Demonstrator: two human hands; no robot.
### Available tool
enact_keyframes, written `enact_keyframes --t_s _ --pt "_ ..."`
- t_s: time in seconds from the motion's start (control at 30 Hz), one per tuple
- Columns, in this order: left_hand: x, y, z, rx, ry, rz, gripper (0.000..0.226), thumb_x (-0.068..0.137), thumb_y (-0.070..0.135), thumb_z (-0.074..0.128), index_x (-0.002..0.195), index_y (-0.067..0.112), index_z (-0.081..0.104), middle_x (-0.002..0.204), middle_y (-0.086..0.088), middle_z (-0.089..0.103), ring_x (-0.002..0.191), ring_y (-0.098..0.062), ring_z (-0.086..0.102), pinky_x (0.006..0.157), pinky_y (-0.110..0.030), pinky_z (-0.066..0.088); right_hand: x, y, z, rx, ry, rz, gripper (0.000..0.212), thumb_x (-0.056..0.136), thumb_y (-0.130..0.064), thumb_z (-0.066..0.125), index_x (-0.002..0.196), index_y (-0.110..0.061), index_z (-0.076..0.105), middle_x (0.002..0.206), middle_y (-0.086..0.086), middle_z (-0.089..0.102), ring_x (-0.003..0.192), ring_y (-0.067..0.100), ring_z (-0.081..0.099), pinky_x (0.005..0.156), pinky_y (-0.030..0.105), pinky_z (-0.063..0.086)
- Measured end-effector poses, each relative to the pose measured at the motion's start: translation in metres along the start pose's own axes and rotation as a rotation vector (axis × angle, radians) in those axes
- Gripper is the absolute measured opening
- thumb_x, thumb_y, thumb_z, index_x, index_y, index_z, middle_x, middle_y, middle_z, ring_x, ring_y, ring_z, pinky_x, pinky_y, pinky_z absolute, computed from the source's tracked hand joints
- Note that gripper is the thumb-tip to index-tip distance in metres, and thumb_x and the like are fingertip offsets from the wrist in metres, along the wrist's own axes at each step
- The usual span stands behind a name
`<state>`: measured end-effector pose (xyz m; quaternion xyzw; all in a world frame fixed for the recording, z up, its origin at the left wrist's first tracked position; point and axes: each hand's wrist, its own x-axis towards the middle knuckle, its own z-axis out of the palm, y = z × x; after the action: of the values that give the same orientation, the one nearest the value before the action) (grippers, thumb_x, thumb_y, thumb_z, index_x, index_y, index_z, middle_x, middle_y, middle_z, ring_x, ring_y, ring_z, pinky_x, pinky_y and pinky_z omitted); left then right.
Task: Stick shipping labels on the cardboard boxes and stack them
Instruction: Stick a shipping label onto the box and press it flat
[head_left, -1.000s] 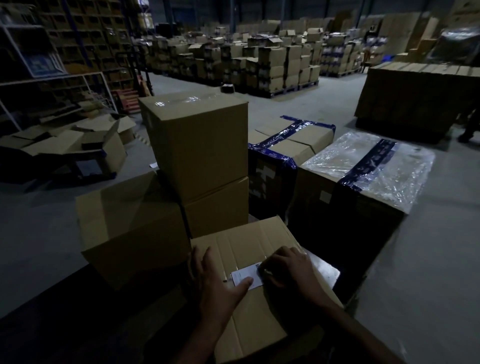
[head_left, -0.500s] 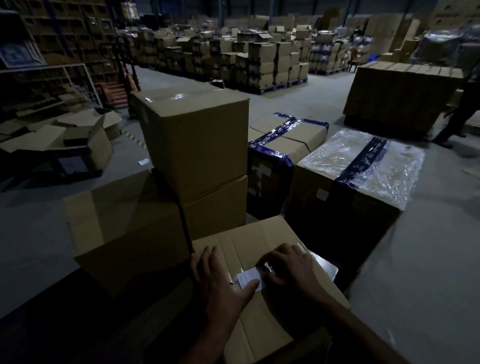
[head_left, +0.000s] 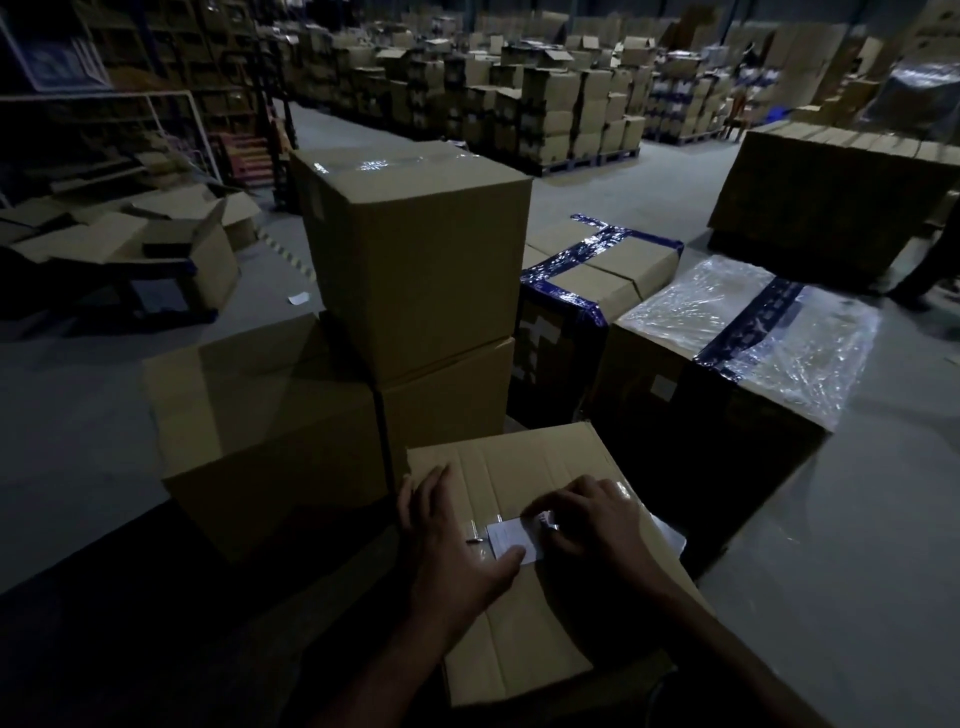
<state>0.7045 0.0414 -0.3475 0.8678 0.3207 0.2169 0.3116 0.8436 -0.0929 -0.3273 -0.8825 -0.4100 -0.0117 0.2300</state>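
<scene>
- Head view is looking down on a cardboard box (head_left: 540, 613) sitting at 6 o'clock, both hands lying on its top.
- White label (head_left: 514, 540) is lying near the middle of that top.
- Left hand (head_left: 452, 545) is resting flat with fingers spread, its thumb touching the label's near edge.
- Right hand (head_left: 592, 519) is pressing curled fingertips onto the label's right end; whether it is pinching it is too dim to tell.
- Two-box stack (head_left: 415, 270) is standing at 12 o'clock, just behind.
- Tilted box (head_left: 260, 415) is leaning at 10 o'clock, against the stack.
- Blue-taped box (head_left: 602, 270) and film-wrapped box (head_left: 753, 322) are sitting at 1 to 2 o'clock.
</scene>
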Motion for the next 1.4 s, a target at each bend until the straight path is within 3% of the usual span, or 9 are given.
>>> enact_keyframes --t_s 0.1,0.23,0.4,0.47,0.73,1.1,1.2,1.3,1.4 --pt "-0.002 0.0 -0.002 -0.038 -0.011 -0.006 0.119 0.065 0.063 0.077 0.157 0.029 0.009 0.163 0.009 0.008 0.15 -0.012 -0.01 0.119 -0.04 0.018 0.004 -0.002 -0.002 0.041 -0.058 -0.013 0.041 0.068 -0.069 0.042 0.094 -0.05 0.067 0.087 -0.02 0.047 0.091 0.008 0.043 0.08 0.033 0.031" --pt "-0.002 0.0 -0.003 -0.048 -0.019 -0.012 0.119 0.065 0.063 0.078 0.156 0.03 0.009 0.163 0.012 0.007 0.15 -0.01 -0.01 0.12 -0.038 0.015 0.008 0.0 0.003 -0.029 -0.026 -0.085 0.031 0.07 -0.059 0.047 0.094 -0.051 0.066 0.083 -0.019 0.045 0.085 0.013 0.05 0.07 0.031 0.025" --pt "-0.001 0.003 -0.005 -0.061 -0.015 -0.034 0.122 0.055 0.075 0.066 0.156 0.032 0.012 0.162 0.012 0.011 0.149 -0.007 -0.007 0.121 -0.038 0.019 0.013 -0.006 -0.003 0.007 -0.172 -0.106 0.061 0.065 -0.07 0.025 0.105 -0.05 0.065 0.098 -0.017 0.045 0.098 0.006 0.034 0.073 0.029 0.016" --pt "-0.001 0.004 -0.005 -0.059 -0.022 -0.047 0.122 0.057 0.072 0.073 0.156 0.032 0.013 0.162 0.013 0.01 0.149 -0.007 -0.006 0.118 -0.034 0.016 0.015 -0.009 -0.004 0.009 -0.212 -0.093 0.065 0.062 -0.071 0.022 0.105 -0.049 0.065 0.099 -0.018 0.043 0.102 0.007 0.035 0.073 0.03 0.016" --pt "-0.004 0.011 -0.01 -0.054 -0.036 -0.064 0.123 0.054 0.082 0.061 0.155 0.029 0.016 0.161 0.015 0.013 0.15 -0.007 -0.002 0.118 -0.034 0.017 0.014 -0.011 -0.003 0.012 -0.261 -0.155 0.062 0.066 -0.065 0.021 0.109 -0.048 0.063 0.107 -0.013 0.045 0.106 0.011 0.035 0.077 0.031 0.017" --pt "-0.004 0.01 -0.01 -0.034 -0.045 -0.072 0.118 0.065 0.063 0.081 0.157 0.032 0.013 0.163 0.014 0.008 0.149 -0.003 -0.007 0.118 -0.032 0.012 0.015 -0.013 -0.006 0.046 -0.279 -0.168 0.07 0.063 -0.071 0.017 0.112 -0.049 0.06 0.101 -0.015 0.038 0.104 0.008 0.031 0.08 0.032 0.02" --pt "-0.004 0.01 -0.01 -0.052 -0.052 -0.076 0.118 0.066 0.061 0.081 0.157 0.033 0.012 0.164 0.013 0.007 0.149 -0.004 -0.007 0.114 -0.03 0.011 0.017 -0.01 -0.004 0.047 -0.314 -0.184 0.054 0.073 -0.071 0.03 0.113 -0.049 0.06 0.1 -0.014 0.036 0.1 0.007 0.027 0.079 0.032 0.021" --pt "-0.005 0.011 -0.011 -0.064 -0.043 -0.076 0.117 0.066 0.059 0.083 0.156 0.033 0.013 0.163 0.013 0.008 0.149 -0.004 -0.004 0.112 -0.029 0.013 0.018 -0.005 -0.004 0.166 -0.239 -0.152 0.025 0.084 -0.05 0.054 0.104 -0.041 0.067 0.099 -0.013 0.042 0.105 0.013 0.036 0.08 0.03 0.028" --pt "-0.005 0.011 -0.011 -0.062 -0.04 -0.075 0.118 0.064 0.057 0.085 0.156 0.033 0.014 0.163 0.013 0.007 0.145 0.001 -0.005 0.112 -0.029 0.013 0.011 0.003 -0.008 0.233 -0.153 -0.118 0.019 0.087 -0.034 0.061 0.103 -0.032 0.07 0.096 -0.012 0.041 0.101 0.011 0.032 0.08 0.024 0.03"
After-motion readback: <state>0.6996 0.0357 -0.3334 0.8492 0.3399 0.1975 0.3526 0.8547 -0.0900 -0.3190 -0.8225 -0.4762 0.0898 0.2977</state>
